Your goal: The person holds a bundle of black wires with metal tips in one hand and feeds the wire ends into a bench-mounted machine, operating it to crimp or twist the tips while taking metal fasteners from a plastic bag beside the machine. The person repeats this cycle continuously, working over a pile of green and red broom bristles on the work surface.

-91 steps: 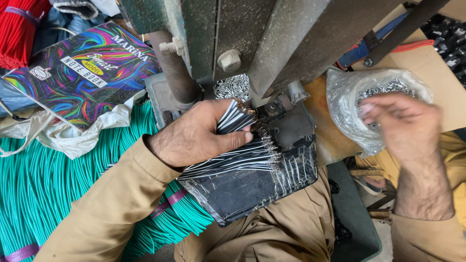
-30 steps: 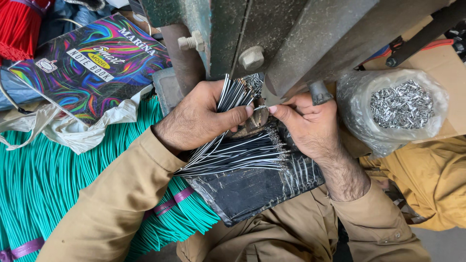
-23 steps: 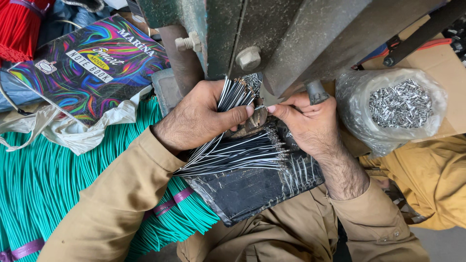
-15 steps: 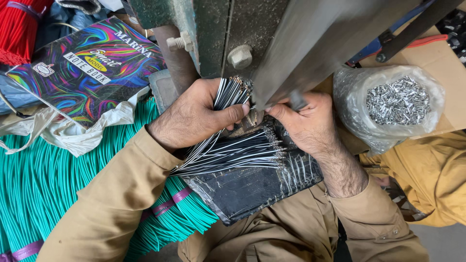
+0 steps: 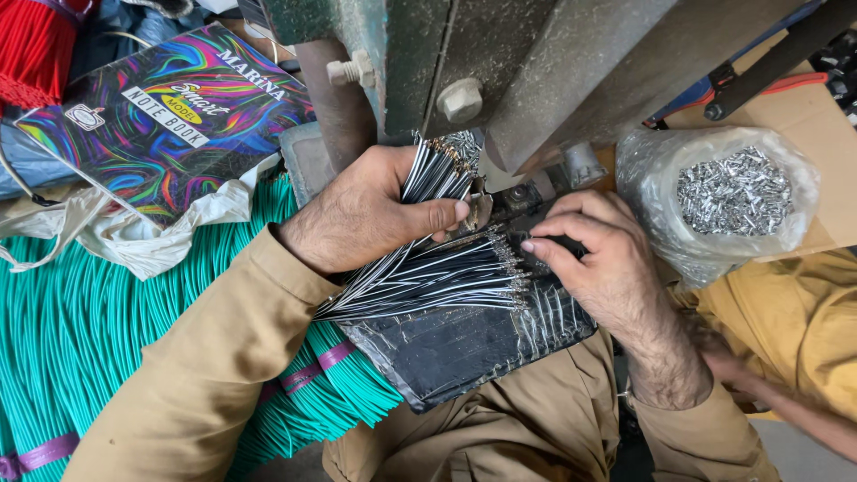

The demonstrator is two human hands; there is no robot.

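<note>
Crowded around you is a cluttered work spot: a heavy grey-green metal press (image 5: 500,62) fills the top of the view, and bundles of teal wire (image 5: 98,330) spread across the left, tied with purple bands. Your left hand (image 5: 370,214) sits just below the press, its fingers (image 5: 437,216) clamped on a bunch of thin black-and-white wires (image 5: 437,170) whose metal-tipped ends fan upward toward the machine. A second sheaf of the same wires (image 5: 428,281) lies nearly level below that hand, resting on a black, scuffed pad (image 5: 455,344) that lies across your lap. Your right hand (image 5: 594,263) is just beside the tips of that lower sheaf, at the base of the press; its fingers (image 5: 546,250) are curled together and pressed down on a small dark part there, though you cannot tell exactly what they pinch. To the right, near that hand but apart from it, a clear plastic bag (image 5: 723,196) holds a heap of small silver metal terminals and rests on brown cardboard (image 5: 803,116). At the upper left a notebook with a swirling rainbow cover (image 5: 170,125) lies beside a crumpled pale bag (image 5: 134,236), and a red wire bundle (image 5: 36,45) shows in the corner.
</note>
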